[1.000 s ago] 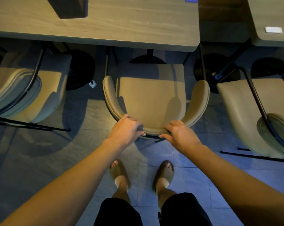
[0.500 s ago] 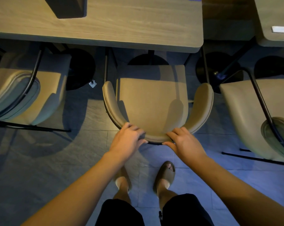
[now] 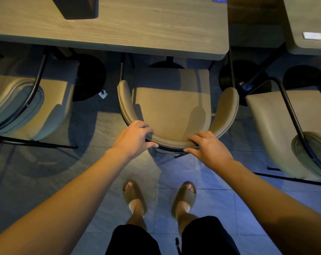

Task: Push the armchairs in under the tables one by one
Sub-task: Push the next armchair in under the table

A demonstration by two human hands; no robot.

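Left hand [image 3: 133, 138] and right hand [image 3: 207, 146] grip the curved backrest of the middle armchair [image 3: 171, 109], hands apart; chair front sits just under the table [image 3: 156, 30] edge.

Your left hand [image 3: 133, 138] and right hand [image 3: 208, 148] both curl over the curved backrest of the middle armchair [image 3: 171, 109], fingers on top, thumbs on its near side. The front edge of the seat lies in shadow just at the worktop [image 3: 137, 24] edge at the top of the frame. A second armchair [image 3: 27, 102] stands at the left, turned askew, and a third [image 3: 288, 129] at the right. Your sandalled feet [image 3: 134, 195] stand on the tiled floor [image 3: 36, 181], lower centre.
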